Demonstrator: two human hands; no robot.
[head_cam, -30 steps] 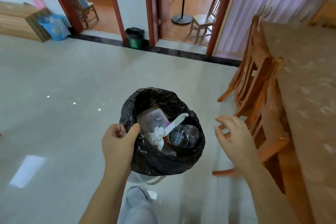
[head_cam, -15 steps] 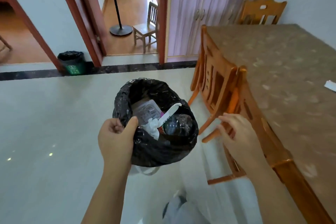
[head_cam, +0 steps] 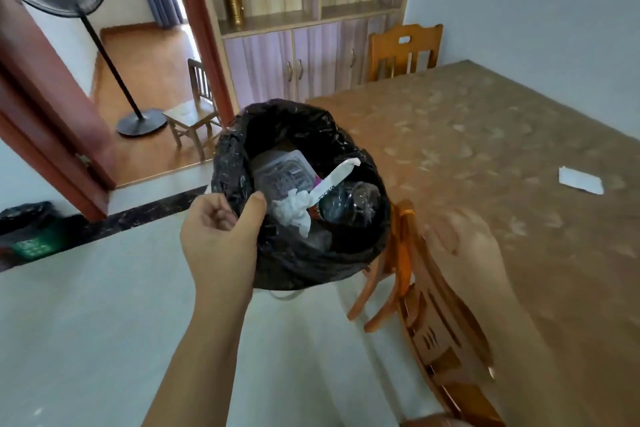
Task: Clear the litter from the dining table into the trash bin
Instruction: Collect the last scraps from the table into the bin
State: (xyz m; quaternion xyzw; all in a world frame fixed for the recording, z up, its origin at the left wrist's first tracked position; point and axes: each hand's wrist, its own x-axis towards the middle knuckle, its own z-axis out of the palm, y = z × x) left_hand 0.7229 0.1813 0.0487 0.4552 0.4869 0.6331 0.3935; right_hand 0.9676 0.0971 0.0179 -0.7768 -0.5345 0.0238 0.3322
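**Bin held beside the desk, one scrap to fetch**

The desk [head_cam: 485, 135] is broad, so I would bring the black-lined trash bin [head_cam: 301, 263] right up to its near edge before reaching. The left hand [head_cam: 221, 239] pinches the liner's rim with thumb and fingers. The right hand [head_cam: 464, 246], above the chair [head_cam: 403, 239], is too blurred to tell open from curled. The white paper scrap [head_cam: 581, 179] lies flat at the desk's right, well apart from the bin. It looks thin, so it is probably best slid to the edge and lifted there.

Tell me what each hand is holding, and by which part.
The left hand holds the black-lined trash bin by its near rim, thumb inside. The right hand is blurred and seems to hold nothing.
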